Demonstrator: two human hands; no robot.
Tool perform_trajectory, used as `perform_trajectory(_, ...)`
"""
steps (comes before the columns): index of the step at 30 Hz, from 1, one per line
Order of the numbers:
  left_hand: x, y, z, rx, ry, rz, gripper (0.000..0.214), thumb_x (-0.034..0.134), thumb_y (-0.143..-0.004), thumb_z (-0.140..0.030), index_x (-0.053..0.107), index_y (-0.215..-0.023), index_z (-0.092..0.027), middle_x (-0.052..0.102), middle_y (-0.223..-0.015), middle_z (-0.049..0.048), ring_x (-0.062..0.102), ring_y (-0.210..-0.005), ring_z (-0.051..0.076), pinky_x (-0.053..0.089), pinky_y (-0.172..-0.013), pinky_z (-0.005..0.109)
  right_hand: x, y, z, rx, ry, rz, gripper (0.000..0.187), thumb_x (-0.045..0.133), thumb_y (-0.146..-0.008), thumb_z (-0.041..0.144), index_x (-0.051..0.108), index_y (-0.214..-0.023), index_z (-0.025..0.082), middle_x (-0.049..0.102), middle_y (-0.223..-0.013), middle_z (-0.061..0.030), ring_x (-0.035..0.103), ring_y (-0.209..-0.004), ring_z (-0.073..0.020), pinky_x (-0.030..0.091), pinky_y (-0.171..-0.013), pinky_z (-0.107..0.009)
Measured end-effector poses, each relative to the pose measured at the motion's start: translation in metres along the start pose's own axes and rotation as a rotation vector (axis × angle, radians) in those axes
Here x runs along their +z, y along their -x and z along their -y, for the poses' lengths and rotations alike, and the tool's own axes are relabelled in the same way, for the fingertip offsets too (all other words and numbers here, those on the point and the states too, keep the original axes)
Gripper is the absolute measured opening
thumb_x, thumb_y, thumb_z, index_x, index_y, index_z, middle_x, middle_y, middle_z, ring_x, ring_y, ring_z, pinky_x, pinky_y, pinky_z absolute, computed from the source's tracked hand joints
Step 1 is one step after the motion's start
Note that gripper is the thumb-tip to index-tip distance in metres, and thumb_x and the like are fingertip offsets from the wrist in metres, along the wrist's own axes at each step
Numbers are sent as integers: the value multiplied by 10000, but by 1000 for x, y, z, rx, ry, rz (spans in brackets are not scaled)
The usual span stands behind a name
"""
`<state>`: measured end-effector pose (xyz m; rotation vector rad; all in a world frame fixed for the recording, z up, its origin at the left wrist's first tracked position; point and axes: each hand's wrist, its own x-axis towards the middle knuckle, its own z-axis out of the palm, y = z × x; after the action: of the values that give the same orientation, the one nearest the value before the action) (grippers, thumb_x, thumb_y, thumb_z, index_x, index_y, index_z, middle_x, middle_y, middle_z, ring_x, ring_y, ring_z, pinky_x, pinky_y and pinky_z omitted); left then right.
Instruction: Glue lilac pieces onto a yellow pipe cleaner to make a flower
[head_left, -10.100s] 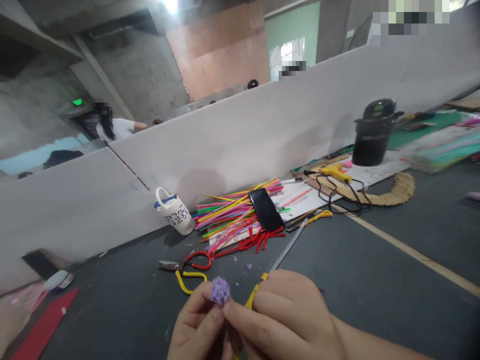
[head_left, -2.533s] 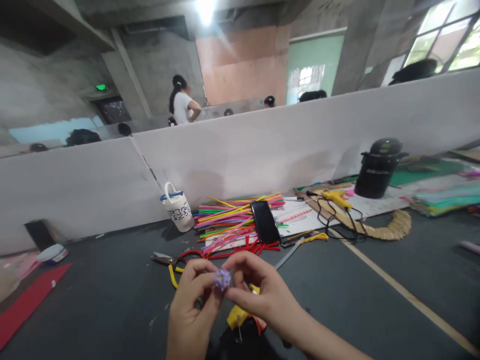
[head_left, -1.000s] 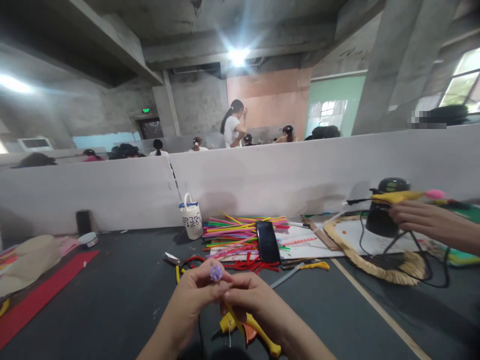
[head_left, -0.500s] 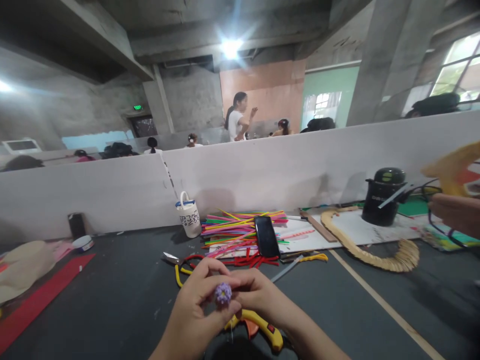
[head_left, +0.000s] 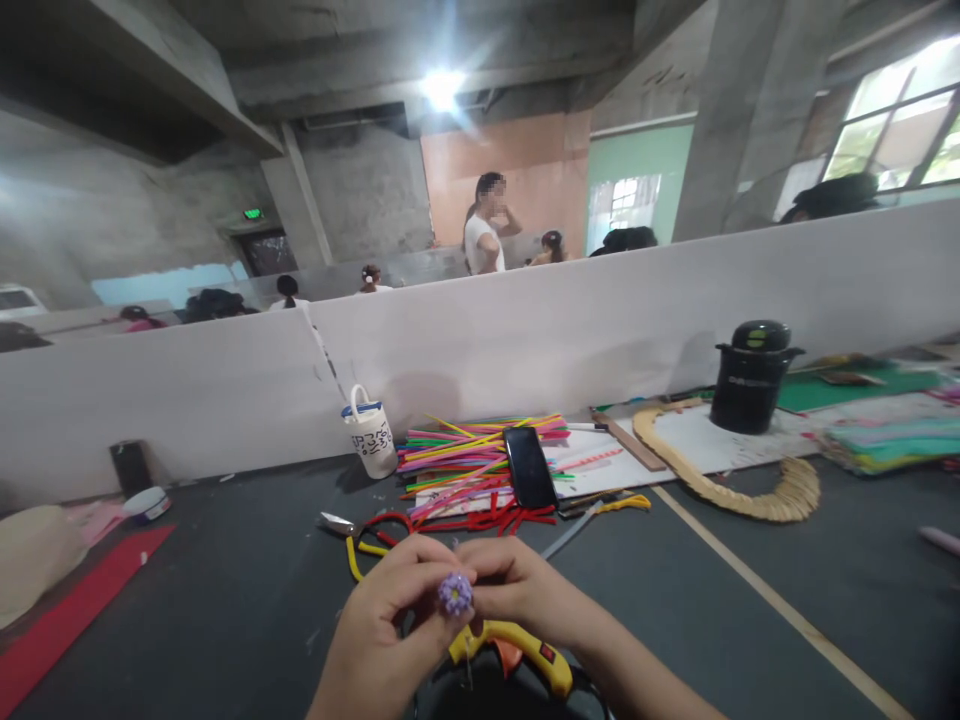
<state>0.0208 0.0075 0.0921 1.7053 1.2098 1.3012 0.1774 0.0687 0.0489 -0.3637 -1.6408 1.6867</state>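
A small purple flower [head_left: 455,594] with a yellow centre faces me between my hands. My left hand [head_left: 397,615] pinches it from the left, its fingers curled around the back. From the other side, my right hand [head_left: 521,590] closes its thumb and fingertips on the same flower. The fingertips behind it are partly hidden. Just below my hands lies a yellow glue gun [head_left: 525,650] with an orange trigger, and thin clear strands hang near it. Scissors [head_left: 345,525] with red and yellow handles lie beyond my left hand.
Colourful pipe cleaners [head_left: 457,460] lie behind, a black phone [head_left: 531,468] on them. A white cup [head_left: 370,440], a black bin [head_left: 750,385] and a curved strip of tan pieces [head_left: 720,490] stand or lie along the white partition [head_left: 525,330]. Red sheet [head_left: 82,620] at left.
The view has shifted slightly. Another person's hand and a yellow object at the right edge are gone from view. My hands keep hold of the flower, with fingers slightly shifted.
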Motion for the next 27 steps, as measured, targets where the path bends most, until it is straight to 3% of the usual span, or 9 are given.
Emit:
perform_trajectory(8, 6, -2, 0, 26, -16, -70, 116, 736, -684, -165, 759, -599, -241, 664, -652, 38, 604, -626, 193, 461, -592, 243, -2, -2, -3, 40, -20, 0, 281, 760, -709, 452, 756, -709, 171, 566, -718, 3, 521, -654, -122, 434, -607, -229)
perform_trajectory(14, 9, -4, -2, -100, 89, -44, 58, 777, -659, -200, 788, -621, -242, 620, -653, 28, 546, -459, 141, 446, -430, 231, -4, -3, -4, 65, -60, -6, 293, 775, -688, 460, 760, -708, 169, 578, -720, 6, 524, -618, -108, 433, -579, -221)
perform_trajectory(20, 10, -4, -4, -124, 91, -28, 79, 763, -669, -231, 762, -590, -232, 612, -661, 26, 580, -485, 155, 474, -460, 238, -6, -3, -7, 86, -111, -18, 264, 799, -661, 426, 761, -689, 166, 585, -701, 11, 524, -602, -101, 426, -568, -215)
perform_trajectory(24, 4, -7, -2, -104, 57, 26, 55, 728, -703, -223, 782, -703, -237, 647, -719, 33, 555, -511, 141, 467, -510, 235, -8, -4, -9, 118, -156, -17, 276, 804, -642, 426, 756, -676, 156, 615, -673, 13, 526, -572, -97, 418, -556, -217)
perform_trajectory(27, -4, -13, 1, -146, 100, 166, 54, 737, -708, -245, 783, -713, -217, 635, -714, 46, 569, -602, 172, 485, -591, 262, -9, -2, -9, 171, -178, 21, 287, 808, -632, 413, 754, -685, 136, 634, -631, 9, 519, -532, -88, 393, -512, -201)
